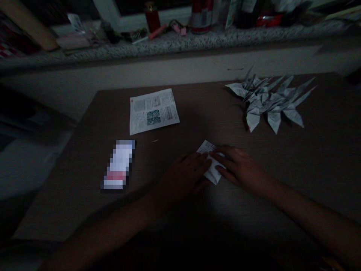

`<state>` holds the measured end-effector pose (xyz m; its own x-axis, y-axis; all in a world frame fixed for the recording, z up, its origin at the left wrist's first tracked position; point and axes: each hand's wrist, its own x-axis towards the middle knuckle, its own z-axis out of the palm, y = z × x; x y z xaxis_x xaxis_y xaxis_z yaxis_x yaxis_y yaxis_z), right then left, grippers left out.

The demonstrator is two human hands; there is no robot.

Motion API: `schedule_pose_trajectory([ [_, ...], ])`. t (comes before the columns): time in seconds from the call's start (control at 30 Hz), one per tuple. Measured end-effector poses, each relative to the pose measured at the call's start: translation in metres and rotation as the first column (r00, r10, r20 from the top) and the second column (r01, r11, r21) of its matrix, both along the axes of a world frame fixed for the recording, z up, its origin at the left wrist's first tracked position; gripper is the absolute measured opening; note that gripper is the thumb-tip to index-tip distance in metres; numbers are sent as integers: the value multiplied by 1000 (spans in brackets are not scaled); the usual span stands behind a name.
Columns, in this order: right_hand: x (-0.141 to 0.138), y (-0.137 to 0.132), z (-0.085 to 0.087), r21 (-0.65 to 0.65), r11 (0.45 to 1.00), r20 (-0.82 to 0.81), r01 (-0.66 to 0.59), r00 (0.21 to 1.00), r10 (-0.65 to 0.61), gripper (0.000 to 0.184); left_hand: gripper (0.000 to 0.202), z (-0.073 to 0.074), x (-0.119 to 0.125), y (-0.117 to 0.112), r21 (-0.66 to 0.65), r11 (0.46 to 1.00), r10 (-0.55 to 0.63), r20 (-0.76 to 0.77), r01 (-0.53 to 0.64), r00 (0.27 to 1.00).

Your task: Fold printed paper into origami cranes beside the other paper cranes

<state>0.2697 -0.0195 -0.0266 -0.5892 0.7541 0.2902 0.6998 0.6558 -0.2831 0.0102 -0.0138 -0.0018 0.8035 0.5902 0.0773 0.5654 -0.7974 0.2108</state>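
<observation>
- Pressing in from both sides, the left hand (183, 177) and the right hand (239, 167) sit close together, low over the near middle of a brown wood-grain desk (316, 177).
- A small folded paper (213, 174) printed with fine text lies between the hands, on the desktop, with one corner showing above the fingers and its lower point showing below them.
- Fingers of the left hand (203, 158) come in from one side and touch the paper; fingers of the right hand (218, 160) lie across its upper part. Both hands are angled downward with their fingers close together, but the dim light hides whether they are pinching the fold or only pressing it flat.
- Past the fingertips, open desktop stretches toward the far edge, which runs behind a printed sheet (153, 111) of text and small pictures.
- To the left, a pixelated rectangular object (118, 165) lies near the left hand but apart from it.
- To the right and farther away, a heap of folded paper cranes (270, 105) lies well apart from the right hand, near the far edge.
- Open desktop extends right of the right forearm; the near edge is lost in shadow.
- Beyond the desk, a speckled stone ledge (180, 41) holds a red can (202, 17) among other clutter.
</observation>
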Motion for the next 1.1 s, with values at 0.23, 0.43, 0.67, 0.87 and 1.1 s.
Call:
schedule_pose_trajectory([
  [0.23, 0, 3, 1, -46, 999, -14, -10, 1000, 10, 43, 58, 0, 0, 0, -15, 1000, -8, -11, 8, 1000],
  [0.43, 0, 6, 0, 1, 1000, 27, -13, 1000, 13, 42, 56, -2, -1, 4, 20, 999, -30, 17, 30, 999],
  [0.67, -1, 7, 4, 45, 999, 114, -9, 993, 3, 42, 54, -3, -3, 8, 47, 998, -46, 25, 44, 999],
  [0.87, -3, 6, 3, 94, 995, 175, -16, 985, 0, 43, 53, -1, -5, 7, 36, 997, -74, 0, 74, 997],
  [1.1, -1, 7, -2, 95, 995, 176, -8, 984, -9, 46, 56, 0, -7, 9, 13, 997, -71, -15, 71, 997],
])
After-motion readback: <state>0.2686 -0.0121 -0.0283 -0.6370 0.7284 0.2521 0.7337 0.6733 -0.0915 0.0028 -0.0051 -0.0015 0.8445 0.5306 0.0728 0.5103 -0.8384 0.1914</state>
